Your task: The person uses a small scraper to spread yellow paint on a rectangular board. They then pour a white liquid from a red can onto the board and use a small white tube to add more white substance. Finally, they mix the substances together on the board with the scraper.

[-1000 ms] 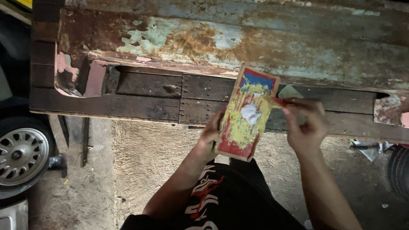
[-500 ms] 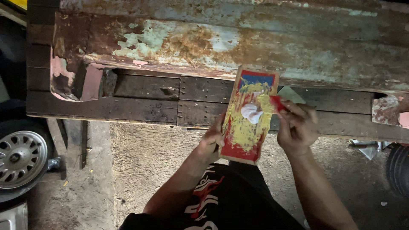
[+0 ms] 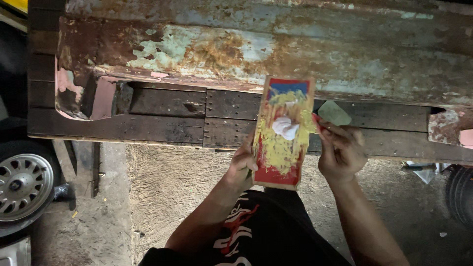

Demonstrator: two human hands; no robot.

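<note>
Two hands in view: left hand (image 3: 241, 165) and right hand (image 3: 340, 150). One flat board (image 3: 283, 133), red and blue at the ends (smeared yellow across the middle). One pale blob of filler (image 3: 286, 128) on it. One small spreader blade (image 3: 334, 113) with a grey-green face. One rusted metal body panel (image 3: 256, 44) with flaking pale paint. Two dark wooden planks (image 3: 167, 116) beneath it. One spoked wheel (image 3: 22, 184) at the left edge, one dark tyre (image 3: 460, 194) at the right.

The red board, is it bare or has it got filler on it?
Not bare: the red board carries smeared yellow filler and a whitish blob.
</note>
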